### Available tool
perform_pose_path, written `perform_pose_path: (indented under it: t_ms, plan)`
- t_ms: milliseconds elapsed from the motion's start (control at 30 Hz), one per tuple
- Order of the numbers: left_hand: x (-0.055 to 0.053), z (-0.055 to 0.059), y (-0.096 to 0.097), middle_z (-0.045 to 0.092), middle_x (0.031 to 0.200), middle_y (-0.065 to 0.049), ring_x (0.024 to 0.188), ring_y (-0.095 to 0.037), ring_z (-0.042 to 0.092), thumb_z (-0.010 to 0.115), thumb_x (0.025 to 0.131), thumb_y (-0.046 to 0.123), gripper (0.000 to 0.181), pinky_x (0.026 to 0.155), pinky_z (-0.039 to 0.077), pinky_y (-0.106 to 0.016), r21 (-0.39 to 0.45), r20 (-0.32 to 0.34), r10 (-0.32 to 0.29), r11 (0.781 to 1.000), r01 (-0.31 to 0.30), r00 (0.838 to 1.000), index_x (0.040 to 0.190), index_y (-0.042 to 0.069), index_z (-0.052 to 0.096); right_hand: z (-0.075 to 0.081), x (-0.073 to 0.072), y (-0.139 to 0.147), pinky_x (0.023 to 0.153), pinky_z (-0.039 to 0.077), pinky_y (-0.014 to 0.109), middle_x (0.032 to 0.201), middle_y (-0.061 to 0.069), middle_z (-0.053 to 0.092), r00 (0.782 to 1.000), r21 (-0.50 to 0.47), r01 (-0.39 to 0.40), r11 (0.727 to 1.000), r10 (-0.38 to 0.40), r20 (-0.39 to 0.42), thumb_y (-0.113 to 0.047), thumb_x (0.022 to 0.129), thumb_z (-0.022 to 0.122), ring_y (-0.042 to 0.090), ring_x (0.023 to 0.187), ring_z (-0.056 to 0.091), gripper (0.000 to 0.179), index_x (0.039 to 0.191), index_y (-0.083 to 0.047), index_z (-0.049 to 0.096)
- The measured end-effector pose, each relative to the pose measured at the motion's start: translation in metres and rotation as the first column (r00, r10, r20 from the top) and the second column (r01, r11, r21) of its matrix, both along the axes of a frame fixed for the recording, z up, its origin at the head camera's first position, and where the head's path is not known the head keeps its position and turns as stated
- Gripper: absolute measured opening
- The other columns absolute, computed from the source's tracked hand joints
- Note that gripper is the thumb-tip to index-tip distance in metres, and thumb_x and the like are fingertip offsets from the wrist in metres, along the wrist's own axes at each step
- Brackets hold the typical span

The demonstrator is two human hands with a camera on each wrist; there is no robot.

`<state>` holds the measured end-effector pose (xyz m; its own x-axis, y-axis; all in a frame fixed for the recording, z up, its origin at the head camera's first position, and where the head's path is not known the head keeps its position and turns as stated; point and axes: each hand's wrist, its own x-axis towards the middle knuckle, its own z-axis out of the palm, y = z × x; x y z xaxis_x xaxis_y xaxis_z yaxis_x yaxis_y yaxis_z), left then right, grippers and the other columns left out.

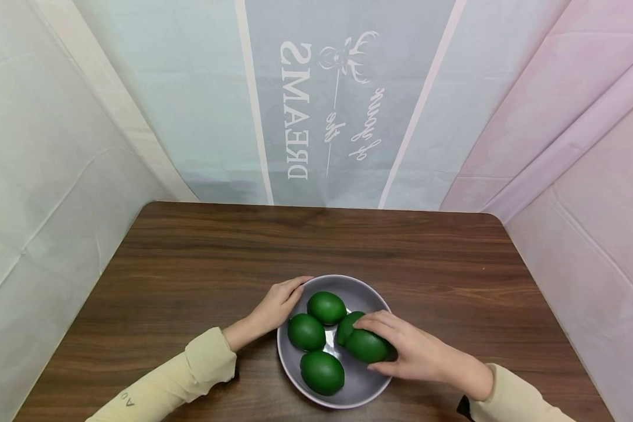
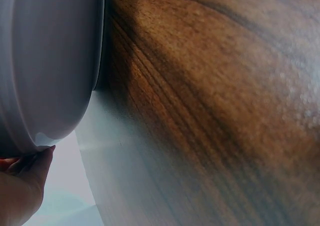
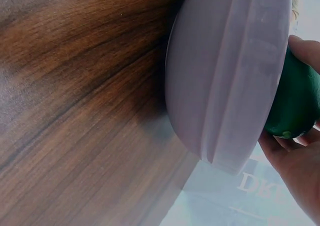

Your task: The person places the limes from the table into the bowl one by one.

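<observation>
A grey-purple bowl (image 1: 358, 398) stands on the wooden table, with several green limes in it. My left hand (image 1: 276, 303) grips the bowl's upper left rim; in the left wrist view its fingers (image 2: 42, 163) meet the bowl's edge. Over the right side of the bowl, my right hand (image 1: 408, 349) holds a lime (image 1: 368, 347) between thumb and fingers. The held lime partly covers another lime (image 1: 346, 328). Three more lie to the left: an upper lime (image 1: 326, 308), a middle lime (image 1: 306, 332) and a lower lime (image 1: 322, 373). In the right wrist view the held lime (image 3: 295, 98) shows beyond the rim.
The dark wooden table (image 1: 216, 252) extends around the bowl. Behind it hangs a grey-blue cloth (image 1: 316, 193) with white lettering. Pale sheets hang at the left (image 1: 58, 193) and right (image 1: 585, 193) sides.
</observation>
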<state>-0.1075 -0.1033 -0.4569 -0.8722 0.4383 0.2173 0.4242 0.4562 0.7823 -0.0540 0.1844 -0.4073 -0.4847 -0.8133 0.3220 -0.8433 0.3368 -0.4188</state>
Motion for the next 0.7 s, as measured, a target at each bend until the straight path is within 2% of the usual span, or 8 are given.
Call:
perform_pose_path:
  t_ms: [333, 700]
  plan:
    - [0.0006, 0.0008, -0.0003, 0.059, 0.119, -0.011, 0.113, -0.022, 0.053, 0.042, 0.097, 0.01, 0.03, 0.093, 0.044, -0.038, 0.003, -0.002, -0.009, 1.0, 0.009, 1.0, 0.123, 0.003, 0.056, -0.0048, 0.0035, -0.0009, 0.092, 0.039, 0.018, 0.121, -0.001, 0.049, 1.0, 0.019, 0.001, 1.0, 0.0, -0.005, -0.026, 0.069, 0.079, 0.011, 0.11, 0.047, 0.063, 0.123, -0.009, 0.05]
    - [0.0002, 0.0002, -0.0004, 0.06, 0.118, -0.01, 0.112, -0.022, 0.054, 0.042, 0.097, 0.01, 0.03, 0.093, 0.044, -0.038, 0.001, 0.0, -0.006, 1.0, 0.006, 1.0, 0.123, 0.005, 0.056, -0.0093, 0.0057, -0.0008, 0.086, 0.043, 0.02, 0.119, 0.001, 0.046, 1.0, 0.035, -0.012, 0.999, 0.013, -0.016, -0.034, 0.071, 0.077, 0.011, 0.105, 0.048, 0.06, 0.122, -0.01, 0.053]
